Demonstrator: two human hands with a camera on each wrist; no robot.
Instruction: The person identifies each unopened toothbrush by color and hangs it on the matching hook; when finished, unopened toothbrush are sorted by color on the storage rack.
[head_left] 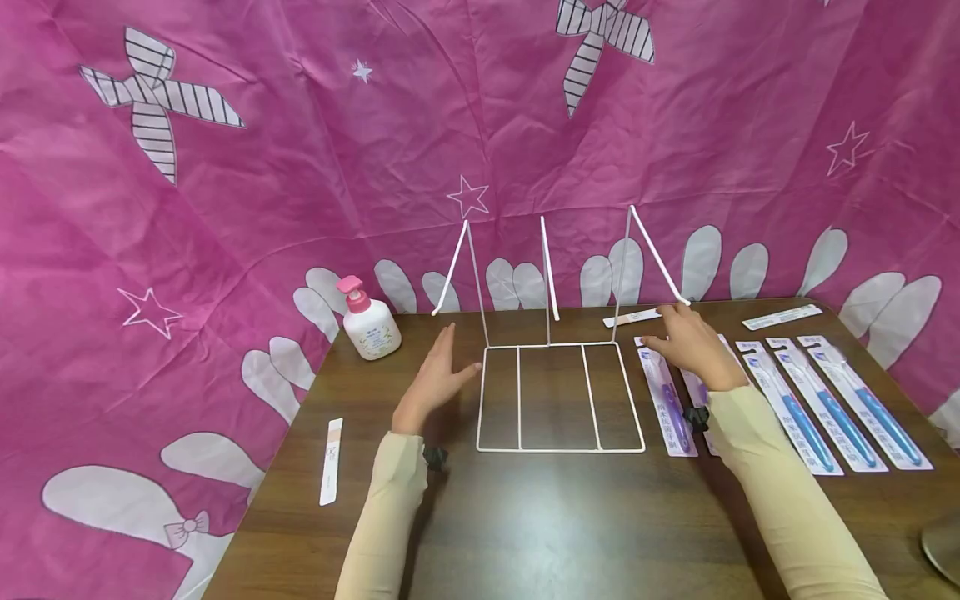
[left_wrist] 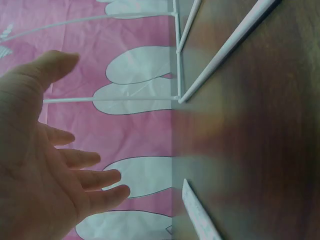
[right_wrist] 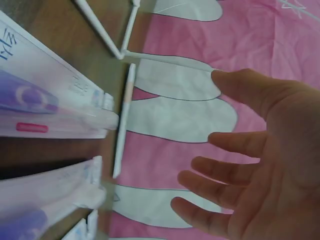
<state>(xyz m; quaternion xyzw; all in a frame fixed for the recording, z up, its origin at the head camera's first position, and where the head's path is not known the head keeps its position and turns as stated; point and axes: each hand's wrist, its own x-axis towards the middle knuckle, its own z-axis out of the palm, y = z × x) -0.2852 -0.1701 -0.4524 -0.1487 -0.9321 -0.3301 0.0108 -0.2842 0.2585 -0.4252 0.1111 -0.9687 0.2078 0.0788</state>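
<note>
A white wire rack stands on the table, its three slanted prongs rising at the back. My left hand hovers just left of the rack, fingers spread and holding nothing. Across from it, my right hand is over the packaged toothbrushes, near the rack's right prong. The right wrist view shows its palm bare and fingers relaxed. Beneath that arm lie two purple toothbrushes in packs, one partly hidden. Several blue packaged toothbrushes lie farther right. A slim white packet lies behind the purple packs.
A white pump bottle with a pink top stands at the back left. One slim packet lies at the left and another at the back right. A pink patterned cloth hangs behind the brown table. A metallic object shows at lower right.
</note>
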